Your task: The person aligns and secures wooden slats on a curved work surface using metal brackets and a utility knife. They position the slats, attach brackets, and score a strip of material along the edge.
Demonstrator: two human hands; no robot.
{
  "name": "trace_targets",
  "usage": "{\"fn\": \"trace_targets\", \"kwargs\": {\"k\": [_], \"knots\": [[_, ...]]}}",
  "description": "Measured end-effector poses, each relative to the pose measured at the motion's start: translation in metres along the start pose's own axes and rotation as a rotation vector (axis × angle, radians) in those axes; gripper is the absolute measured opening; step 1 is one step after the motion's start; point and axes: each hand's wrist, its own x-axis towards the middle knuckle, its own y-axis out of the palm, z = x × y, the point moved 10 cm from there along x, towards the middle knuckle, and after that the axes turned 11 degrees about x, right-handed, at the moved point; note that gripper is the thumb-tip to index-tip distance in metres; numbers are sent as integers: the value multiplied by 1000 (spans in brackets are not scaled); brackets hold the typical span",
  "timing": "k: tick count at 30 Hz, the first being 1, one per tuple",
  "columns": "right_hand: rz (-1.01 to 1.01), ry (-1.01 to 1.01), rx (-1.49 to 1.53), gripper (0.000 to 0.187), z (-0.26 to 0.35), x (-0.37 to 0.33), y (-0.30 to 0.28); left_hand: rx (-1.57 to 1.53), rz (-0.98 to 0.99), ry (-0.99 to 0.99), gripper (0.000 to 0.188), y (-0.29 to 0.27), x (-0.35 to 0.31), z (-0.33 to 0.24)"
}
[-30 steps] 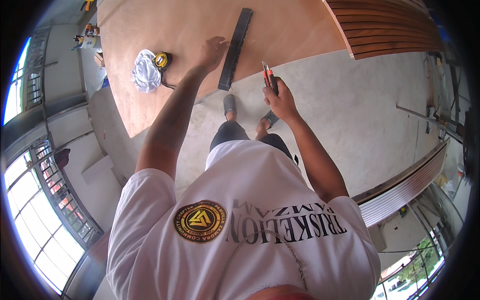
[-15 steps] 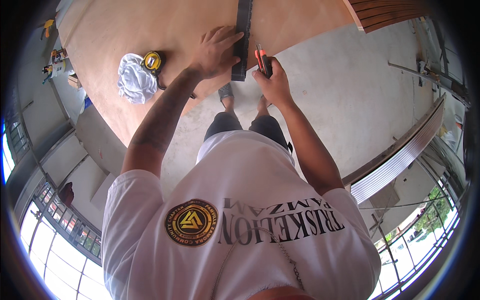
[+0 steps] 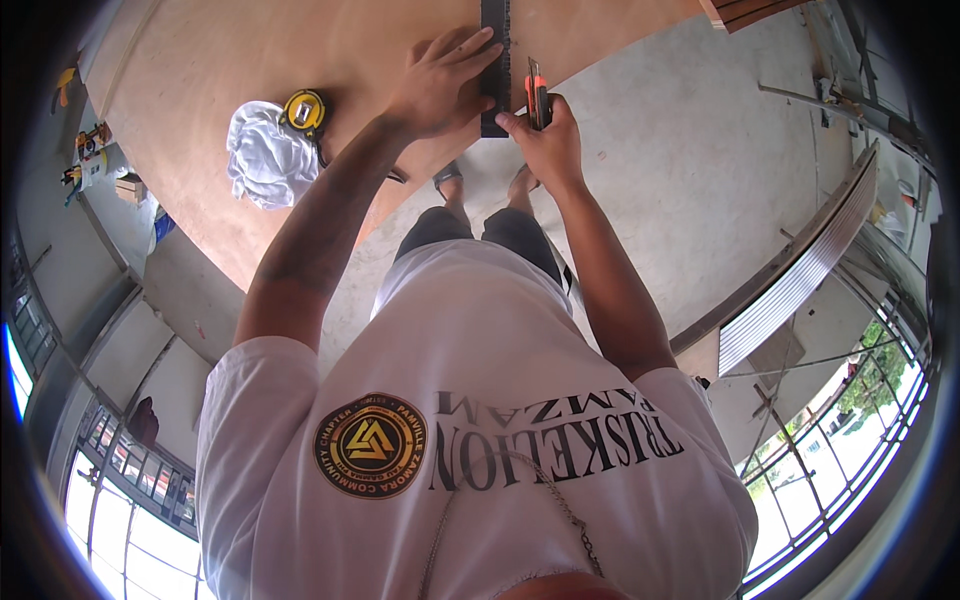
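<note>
My left hand [image 3: 445, 85] lies with its fingers stretched out over a large brown wooden sheet [image 3: 330, 50]. Its fingertips and thumb reach onto a long black straightedge [image 3: 495, 70], whose near end sticks out past the sheet's edge. Just right of that end, my right hand [image 3: 550, 148] is closed around a utility knife [image 3: 538, 98] with a red-orange and dark body. The knife's blade is out and points away from me. Whether its tip touches the sheet cannot be made out.
Left of my left forearm, a yellow and black tape measure [image 3: 304, 113] rests against a crumpled white cloth [image 3: 268, 160] on the sheet. Ribbed panels [image 3: 800, 290] lean at the right. A grey floor [image 3: 680, 170] extends beyond the sheet's slanting edge.
The view has shifted slightly. Both hands, the straightedge and the knife appear a little farther from me and slightly to the right. Each hand keeps its hold or touch.
</note>
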Motion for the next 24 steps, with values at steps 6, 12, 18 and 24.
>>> {"fn": "trace_targets", "kwargs": {"k": [6,12,18,24], "knots": [[15,60,276,37,-15,10,13,4,-15,10,84,1,-2,0],[40,24,335,35,-15,13,16,12,-14,13,81,3,-1,1],[36,8,338,33,-13,11,17,11,-4,2,82,2,-1,0],[15,1,408,29,-21,10,16,6,-19,2,83,0,0,-2]]}}
